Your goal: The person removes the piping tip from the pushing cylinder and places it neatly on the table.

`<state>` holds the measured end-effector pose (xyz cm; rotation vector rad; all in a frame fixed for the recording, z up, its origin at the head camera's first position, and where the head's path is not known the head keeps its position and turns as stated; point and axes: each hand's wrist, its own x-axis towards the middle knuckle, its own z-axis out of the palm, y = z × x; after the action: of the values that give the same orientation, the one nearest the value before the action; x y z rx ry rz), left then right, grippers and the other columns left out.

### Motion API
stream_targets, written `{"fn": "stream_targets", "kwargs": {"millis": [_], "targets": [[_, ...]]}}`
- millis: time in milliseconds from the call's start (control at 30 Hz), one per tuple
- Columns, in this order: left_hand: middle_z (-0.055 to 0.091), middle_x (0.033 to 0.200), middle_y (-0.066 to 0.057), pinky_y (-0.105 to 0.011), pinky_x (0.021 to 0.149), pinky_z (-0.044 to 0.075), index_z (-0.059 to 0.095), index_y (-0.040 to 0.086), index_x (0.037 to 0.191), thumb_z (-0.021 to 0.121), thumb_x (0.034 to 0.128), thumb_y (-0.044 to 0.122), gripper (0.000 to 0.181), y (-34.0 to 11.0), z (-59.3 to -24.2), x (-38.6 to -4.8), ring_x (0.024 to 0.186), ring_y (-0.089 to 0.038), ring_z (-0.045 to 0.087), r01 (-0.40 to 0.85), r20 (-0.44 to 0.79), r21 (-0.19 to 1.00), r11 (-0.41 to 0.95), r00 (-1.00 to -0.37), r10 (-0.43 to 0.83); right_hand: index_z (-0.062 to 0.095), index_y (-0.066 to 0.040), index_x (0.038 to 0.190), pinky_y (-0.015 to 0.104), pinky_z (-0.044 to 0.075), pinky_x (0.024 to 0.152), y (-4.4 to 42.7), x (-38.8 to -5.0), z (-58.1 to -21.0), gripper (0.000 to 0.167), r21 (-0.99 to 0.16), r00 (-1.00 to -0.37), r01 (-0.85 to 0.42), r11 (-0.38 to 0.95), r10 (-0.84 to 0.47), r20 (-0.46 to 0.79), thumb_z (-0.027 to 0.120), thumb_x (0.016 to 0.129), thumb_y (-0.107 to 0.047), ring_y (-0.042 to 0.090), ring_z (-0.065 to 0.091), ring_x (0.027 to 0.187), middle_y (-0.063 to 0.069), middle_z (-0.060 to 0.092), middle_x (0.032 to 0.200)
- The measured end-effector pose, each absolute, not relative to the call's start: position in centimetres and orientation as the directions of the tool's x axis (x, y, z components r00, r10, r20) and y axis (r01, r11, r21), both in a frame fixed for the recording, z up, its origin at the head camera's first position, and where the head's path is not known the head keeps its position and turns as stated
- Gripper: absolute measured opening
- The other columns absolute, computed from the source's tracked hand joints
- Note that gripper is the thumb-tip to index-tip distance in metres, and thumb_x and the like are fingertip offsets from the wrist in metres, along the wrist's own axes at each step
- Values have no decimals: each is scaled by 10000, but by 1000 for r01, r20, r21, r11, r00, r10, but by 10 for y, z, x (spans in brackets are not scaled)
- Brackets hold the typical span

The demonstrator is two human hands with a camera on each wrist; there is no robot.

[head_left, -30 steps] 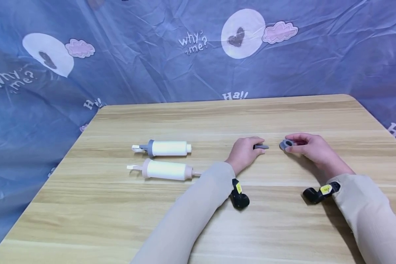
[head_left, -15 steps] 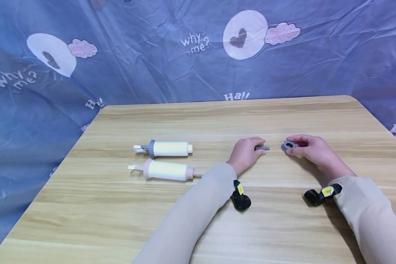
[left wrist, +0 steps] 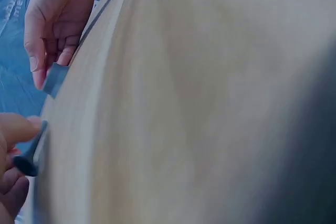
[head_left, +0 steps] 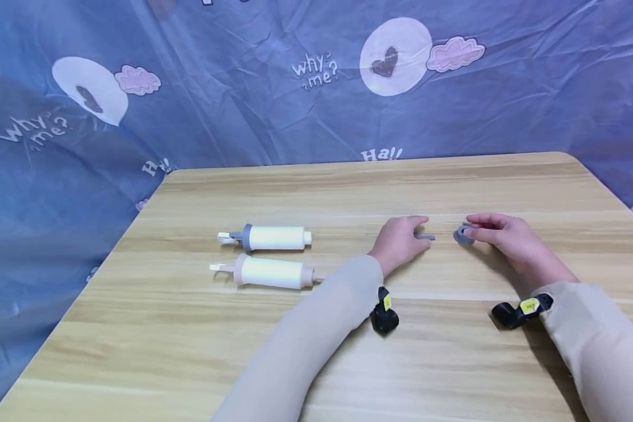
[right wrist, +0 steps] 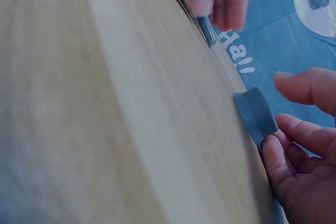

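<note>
My left hand is low over the table, with thumb and index finger apart on either side of a slim grey rod-like part. In the left wrist view that grey part shows a wider rounded end and lies close to the thumb; firm contact is unclear. To the right, my right hand holds a small grey ring-shaped part by its edge, at the table surface. The right wrist view shows the curved wall of this ring against the fingertips, with one finger lifted off it.
Two pump-like tools with white barrels lie on the wooden table at left: one with a grey collar, one with a pinkish collar and rod, whose rod end is behind the left sleeve. A blue printed cloth hangs behind.
The left thumb and index finger have spread a little wider around the rod-like part. The grey ring has turned slightly in the right hand. The whole head view has shifted slightly.
</note>
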<state>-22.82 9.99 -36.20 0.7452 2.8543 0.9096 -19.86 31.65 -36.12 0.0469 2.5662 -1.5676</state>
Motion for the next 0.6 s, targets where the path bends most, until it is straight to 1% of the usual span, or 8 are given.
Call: {"fn": "stream_targets", "kwargs": {"millis": [67, 100, 200, 233, 267, 333, 467, 600], "targets": [[683, 1067, 16, -131, 900, 426, 531, 229, 1314, 699, 819, 301, 528, 98, -355, -230, 918, -42, 623, 385, 75, 636, 669, -894, 442, 510, -88, 1188, 85, 319, 754, 318, -199, -360, 366, -898, -989, 111, 426, -39, -141, 616, 891, -273, -135, 454, 885, -320, 553, 869], [683, 1067, 8, -135, 890, 433, 526, 231, 1320, 705, 813, 295, 541, 97, -351, -231, 814, -55, 633, 369, 78, 669, 645, -898, 433, 530, -143, 1141, 92, 320, 751, 318, -199, -360, 293, -906, -989, 118, 406, -37, -146, 613, 892, -273, -131, 456, 884, -316, 561, 868], [661, 1137, 12, -138, 855, 453, 516, 243, 1329, 709, 813, 274, 551, 91, -333, -233, 826, -82, 645, 329, 74, 749, 576, -904, 420, 563, -276, 1020, 84, 343, 741, 318, -199, -359, 134, -931, -989, 120, 344, -43, -144, 601, 901, -228, -124, 482, 864, -293, 583, 869], [654, 1153, 14, -136, 844, 458, 515, 249, 1329, 708, 815, 269, 549, 88, -326, -233, 834, -91, 651, 320, 72, 767, 557, -904, 421, 577, -305, 987, 77, 355, 735, 319, -198, -360, 135, -942, -989, 117, 315, -46, -139, 597, 902, -202, -119, 494, 854, -282, 593, 868], [609, 1236, 52, -139, 852, 461, 521, 253, 1323, 706, 818, 266, 538, 84, -319, -233, 927, -92, 645, 317, 74, 780, 540, -903, 424, 592, -326, 958, 72, 368, 728, 319, -198, -360, 159, -953, -990, 114, 280, -49, -133, 596, 902, -177, -112, 507, 841, -268, 604, 866], [536, 1319, 109, -134, 889, 442, 533, 257, 1312, 707, 819, 273, 523, 76, -306, -232, 1120, -105, 571, 318, 69, 794, 518, -894, 443, 623, -338, 916, 63, 396, 715, 319, -197, -360, 211, -973, -991, 110, 205, -56, -124, 597, 896, -129, -94, 537, 818, -235, 628, 858], [538, 1321, 90, -130, 892, 441, 544, 222, 1304, 711, 817, 246, 516, 51, -285, -230, 1124, -123, 575, 361, 61, 794, 490, -848, 526, 666, -291, 903, 84, 439, 694, 319, -196, -361, 217, -991, -991, 112, 73, -67, -116, 613, 878, -83, -50, 585, 792, -172, 665, 854], [532, 1336, 29, -147, 896, 449, 543, 164, 1304, 717, 812, 199, 523, 21, -269, -226, 1145, -134, 564, 362, 39, 812, 459, -817, 575, 674, -274, 909, 89, 447, 693, 318, -195, -361, 202, -992, -989, 125, 34, -73, -127, 613, 880, -84, -39, 608, 789, -156, 674, 857]]}}
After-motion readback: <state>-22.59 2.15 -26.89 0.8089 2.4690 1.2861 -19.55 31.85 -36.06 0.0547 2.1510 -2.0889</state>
